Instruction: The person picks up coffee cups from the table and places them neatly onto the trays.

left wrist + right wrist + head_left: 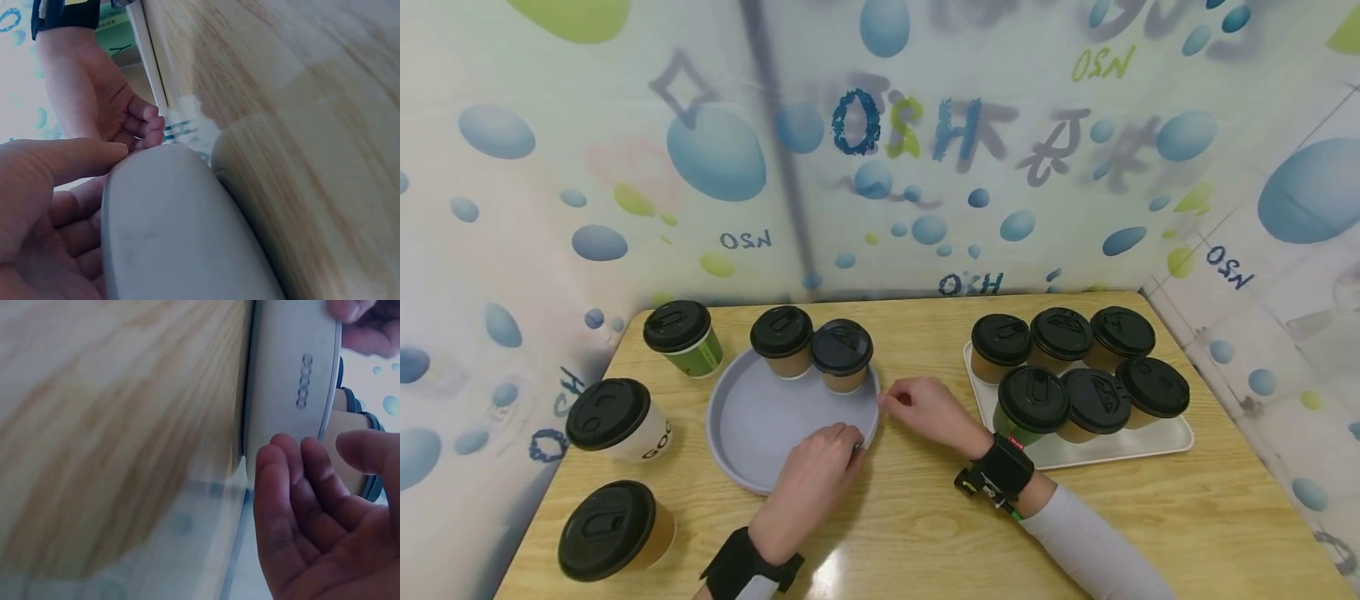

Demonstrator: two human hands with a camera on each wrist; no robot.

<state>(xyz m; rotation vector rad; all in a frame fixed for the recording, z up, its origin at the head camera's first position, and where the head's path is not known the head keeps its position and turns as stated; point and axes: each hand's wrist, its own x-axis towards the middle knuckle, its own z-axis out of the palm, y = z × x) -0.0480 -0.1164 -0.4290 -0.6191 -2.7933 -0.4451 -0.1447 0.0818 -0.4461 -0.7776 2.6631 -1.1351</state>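
Observation:
A round grey tray (760, 433) lies on the table, with two lidded paper coffee cups (787, 364) (842, 379) at its back right. My left hand (811, 483) grips its front right rim; in the left wrist view the thumb (87, 159) rests along the edge and the fingers curl at the inner side. Beside the right rim is my right hand (932, 410), fingers loosely bent. In the right wrist view those fingers (294, 487) lie close to the outer wall and the thumb stands apart from them; whether they touch the tray I cannot tell.
Left of the round tray stand a green cup (698, 354), a white cup (651, 435) and a brown cup (658, 537), all black-lidded. On the right, a white rectangular tray (1120, 450) holds several lidded cups. A patterned curtain (880, 233) hangs behind the wooden table (970, 542).

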